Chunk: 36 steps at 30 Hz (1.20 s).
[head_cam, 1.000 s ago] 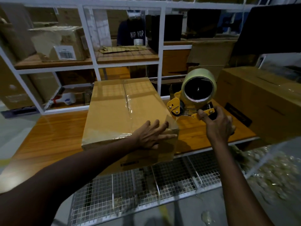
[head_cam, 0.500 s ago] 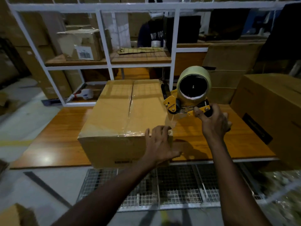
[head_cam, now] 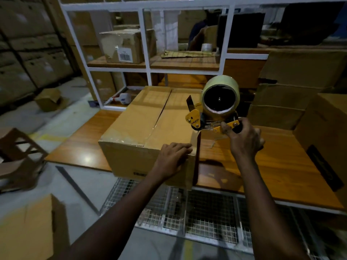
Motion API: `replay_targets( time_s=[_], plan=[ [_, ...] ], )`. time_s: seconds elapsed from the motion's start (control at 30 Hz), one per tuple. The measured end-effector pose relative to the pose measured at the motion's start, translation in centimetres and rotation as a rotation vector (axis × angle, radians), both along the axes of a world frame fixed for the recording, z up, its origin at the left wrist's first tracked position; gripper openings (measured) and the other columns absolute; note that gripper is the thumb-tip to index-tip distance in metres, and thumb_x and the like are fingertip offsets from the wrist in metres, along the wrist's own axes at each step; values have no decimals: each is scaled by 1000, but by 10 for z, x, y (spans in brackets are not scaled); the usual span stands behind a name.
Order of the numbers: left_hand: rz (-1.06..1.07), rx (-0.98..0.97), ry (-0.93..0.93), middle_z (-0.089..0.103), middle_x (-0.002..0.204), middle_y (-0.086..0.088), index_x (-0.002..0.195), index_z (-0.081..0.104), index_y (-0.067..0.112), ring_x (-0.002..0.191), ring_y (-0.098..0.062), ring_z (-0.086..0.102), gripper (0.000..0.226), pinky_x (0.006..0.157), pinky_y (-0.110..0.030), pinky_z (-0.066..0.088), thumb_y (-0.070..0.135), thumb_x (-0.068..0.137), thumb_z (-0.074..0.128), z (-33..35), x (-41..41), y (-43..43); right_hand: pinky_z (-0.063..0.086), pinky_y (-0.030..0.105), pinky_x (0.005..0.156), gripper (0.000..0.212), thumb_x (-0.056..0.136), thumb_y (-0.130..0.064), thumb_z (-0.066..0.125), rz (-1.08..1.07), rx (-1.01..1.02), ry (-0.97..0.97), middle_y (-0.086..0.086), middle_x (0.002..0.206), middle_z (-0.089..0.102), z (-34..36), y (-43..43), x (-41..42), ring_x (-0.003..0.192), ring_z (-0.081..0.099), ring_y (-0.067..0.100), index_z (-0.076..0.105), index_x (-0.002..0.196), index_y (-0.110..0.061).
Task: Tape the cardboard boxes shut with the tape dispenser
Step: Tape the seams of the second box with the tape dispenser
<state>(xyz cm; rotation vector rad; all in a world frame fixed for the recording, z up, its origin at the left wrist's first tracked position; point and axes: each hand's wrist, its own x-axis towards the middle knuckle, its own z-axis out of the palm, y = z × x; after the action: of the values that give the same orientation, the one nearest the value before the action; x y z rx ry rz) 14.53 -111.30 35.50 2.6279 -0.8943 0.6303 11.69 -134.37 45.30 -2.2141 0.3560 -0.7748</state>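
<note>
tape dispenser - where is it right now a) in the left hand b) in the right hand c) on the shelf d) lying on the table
b: the right hand grips the tape dispenser by its handle, held up beside the cardboard box, while the left hand rests on the box's near corner.

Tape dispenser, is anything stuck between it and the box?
Nothing visible. The right hand holds the dispenser by the right edge of the box; the left hand rests on the near corner.
</note>
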Motion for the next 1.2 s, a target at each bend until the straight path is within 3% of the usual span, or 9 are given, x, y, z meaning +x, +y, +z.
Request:
replay_targets(
  time_s=[0.2,0.33,0.47,0.57,0.67,0.77,0.97,1.1,1.2],
  plan=[
    [186,79,43,53,131,-2,111,57,18,111,-18,50,73,84,-35,35,78,69,59,2,-20,-4,24,41,88,47,82,-61,62,78,36,3,6,107,61,-3,4,7,113,42,28,56,105,-20],
    [231,138,49,49,141,-6,131,47,19,111,-27,53,79,84,-37,39,55,68,81,1,-21,-6,24,42,89,53,77,-67,55,97,19,14,5,107,61,-6,13,9,114,42,28,56,104,-21],
    [156,209,25,37,156,1,149,34,29,116,-25,45,74,84,-38,36,39,84,68,4,-23,6,24,41,88,53,79,-65,58,92,21,20,7,109,61,-5,25,7,116,41,28,56,108,-21],
    [126,233,-8,42,152,3,142,41,28,111,-24,46,73,80,-36,34,61,80,59,6,-23,29,21,38,84,54,78,-67,56,74,26,26,6,107,61,-3,40,8,114,42,28,56,106,-22],
    [203,212,-51,52,131,-4,123,49,23,104,-24,48,79,79,-37,37,84,73,49,0,-29,45,20,38,82,59,72,-73,49,68,27,17,2,106,61,2,63,10,112,42,27,56,105,-24],
    [190,161,-105,56,117,-5,117,51,21,96,-24,51,68,75,-39,42,75,77,60,-4,-30,66,22,39,83,60,72,-73,48,70,31,11,4,106,60,6,95,13,112,42,28,56,105,-23],
    [-79,142,-102,57,121,-5,115,50,22,96,-24,49,38,76,-40,41,50,90,56,2,-26,162,20,38,82,59,73,-72,47,99,9,9,4,107,62,11,175,25,113,42,28,56,104,-23],
    [54,196,-99,53,103,-3,106,56,20,87,-20,43,64,77,-38,38,75,77,42,10,-40,202,18,37,81,52,81,-64,59,129,7,-14,6,111,61,14,229,33,114,40,27,57,108,-20],
    [185,168,-104,50,101,-6,116,55,20,87,-22,44,74,77,-38,35,81,74,51,5,-50,213,19,37,81,46,84,-60,61,131,-3,-22,5,107,61,15,261,40,113,41,27,57,106,-21]
  ],
)
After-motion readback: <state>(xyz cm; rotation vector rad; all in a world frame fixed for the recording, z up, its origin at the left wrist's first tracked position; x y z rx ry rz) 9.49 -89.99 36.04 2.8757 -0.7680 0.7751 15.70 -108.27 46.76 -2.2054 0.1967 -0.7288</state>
